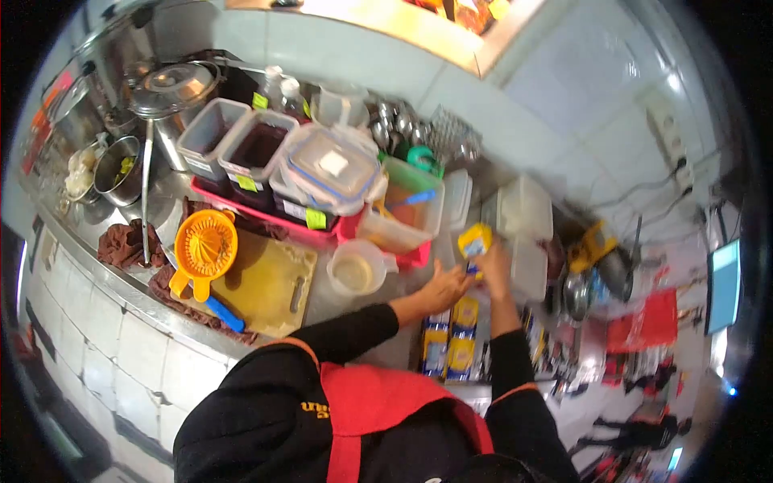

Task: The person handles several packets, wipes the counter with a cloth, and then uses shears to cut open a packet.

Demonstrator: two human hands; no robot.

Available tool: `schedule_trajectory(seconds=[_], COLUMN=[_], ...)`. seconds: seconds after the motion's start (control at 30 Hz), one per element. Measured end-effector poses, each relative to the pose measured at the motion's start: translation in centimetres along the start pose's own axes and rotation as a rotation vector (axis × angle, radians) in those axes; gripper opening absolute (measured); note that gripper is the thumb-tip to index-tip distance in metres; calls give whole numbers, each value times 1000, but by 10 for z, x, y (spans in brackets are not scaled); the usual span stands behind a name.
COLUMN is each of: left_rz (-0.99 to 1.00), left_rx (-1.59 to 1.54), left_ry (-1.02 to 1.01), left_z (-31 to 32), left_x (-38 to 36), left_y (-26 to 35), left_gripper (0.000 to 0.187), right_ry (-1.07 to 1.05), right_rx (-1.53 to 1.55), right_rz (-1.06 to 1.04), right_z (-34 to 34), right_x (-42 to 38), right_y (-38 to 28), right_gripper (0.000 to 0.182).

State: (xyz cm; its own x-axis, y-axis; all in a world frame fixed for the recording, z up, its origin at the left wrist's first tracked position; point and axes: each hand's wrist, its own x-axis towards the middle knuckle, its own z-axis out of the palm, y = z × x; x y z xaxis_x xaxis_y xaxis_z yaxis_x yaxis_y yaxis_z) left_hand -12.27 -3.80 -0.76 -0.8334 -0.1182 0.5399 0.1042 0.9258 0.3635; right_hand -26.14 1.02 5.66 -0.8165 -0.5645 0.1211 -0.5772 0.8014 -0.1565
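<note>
A yellow-and-blue packet (pixel 475 240) stands out over the counter, gripped in my right hand (pixel 494 267) with the fingers wrapped round its side. Close on its left is my left hand (pixel 443 290), thumb raised apart and fingertips reaching to the packet's lower end. Below both hands, several similar yellow-and-blue packets (pixel 461 354) lie in rows near the counter's front edge. A clear plastic jug (pixel 357 268) stands left of my left hand. Just behind the hands is a clear tub (pixel 403 201) with a blue-handled utensil in it.
On the left, an orange citrus juicer (pixel 206 245) rests by a yellowed cutting board (pixel 266 282) and a blue-handled knife (pixel 224 314). Lidded containers (pixel 334 161) and a steel pot (pixel 173 88) line the back. Pale plastic boxes (pixel 523 209) stand right of my hands.
</note>
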Motion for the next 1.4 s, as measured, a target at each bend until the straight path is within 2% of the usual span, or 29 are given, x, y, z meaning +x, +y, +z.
schedule_trajectory(seconds=[0.03, 0.07, 0.1, 0.13, 0.2, 0.3, 0.4, 0.43, 0.47, 0.53, 0.8, 0.87, 0.9, 0.97, 1.0, 1.07, 1.13, 1.17, 1.23, 1.33, 1.4], left_rz=[-18, -37, -47, -25, -15, -22, -42, -30, -32, -17, -43, -52, -44, -78, -71, -12, -11, -11, -13, -38, -43], left_rx=[25, 45, 64, 107, 149, 145, 137, 139, 148, 129, 97, 71, 80, -10, 0, -81, -100, -128, -155, -280, -186], left_ry=[-7, -22, -1, 2, 17, -27, -20, -28, -23, 19, -17, -163, -166, -40, -42, 143, 99, 91, 79, -22, -248], left_z=[0, -1, -6, -12, -17, -22, -24, -18, -14, -22, -29, -40, -37, -31, -34, -40, -54, -57, -54, -45, -44], left_x=[-1, -3, -4, -7, -10, -11, -13, -13, -14, -15, -15, -13, -14, -18, -19, -25, -31, -36, -49, -73, -85], left_y=[-4, -8, -11, -13, -15, -14, -14, -16, -17, -16, -11, -10, -11, -9, -7, -4, 2, 5, 9, 18, 28], left_gripper=[30, 27, 27, 24, 21, 16, 15, 13, 13, 11, 12, 20, 20, 34, 34, 44, 44, 45, 47, 52, 55], right_ry=[48, -36, -14, -4, -164, -121, -37, -118, -112, 144, 177, 162, 168, 182, 179, 180, 465, 467, 604, 521, 484], right_rx=[-53, -112, -183, -181, -144, -161, -189, -229, -226, -333, -227, -200, -168, -127, -81, -26, 117, 123, 323, 373, 362], right_rz=[31, 6, -163, -183, -61, -114, -150, -45, -53, -256, -240, -244, -241, -235, -210, -182, -289, -287, -340, -226, -237], right_z=[10, 15, 35, 34, 35, 41, 14, 5, 6, 7, 9, 10, 9, 8, 7, 5, -5, -11, -21, -23, -1], right_x=[1, 1, 4, 2, -1, -1, -15, -14, -14, -18, -21, -23, -23, -23, -24, -29, -44, -54, -80, -131, -159], right_y=[-4, -7, 5, -2, -11, -15, -38, -46, -45, -30, -6, -4, -5, -5, -5, -4, -8, -10, -11, -3, 12], right_gripper=[55, 54, 57, 57, 62, 60, 56, 54, 54, 59, 60, 60, 60, 60, 61, 62, 54, 54, 45, 43, 42])
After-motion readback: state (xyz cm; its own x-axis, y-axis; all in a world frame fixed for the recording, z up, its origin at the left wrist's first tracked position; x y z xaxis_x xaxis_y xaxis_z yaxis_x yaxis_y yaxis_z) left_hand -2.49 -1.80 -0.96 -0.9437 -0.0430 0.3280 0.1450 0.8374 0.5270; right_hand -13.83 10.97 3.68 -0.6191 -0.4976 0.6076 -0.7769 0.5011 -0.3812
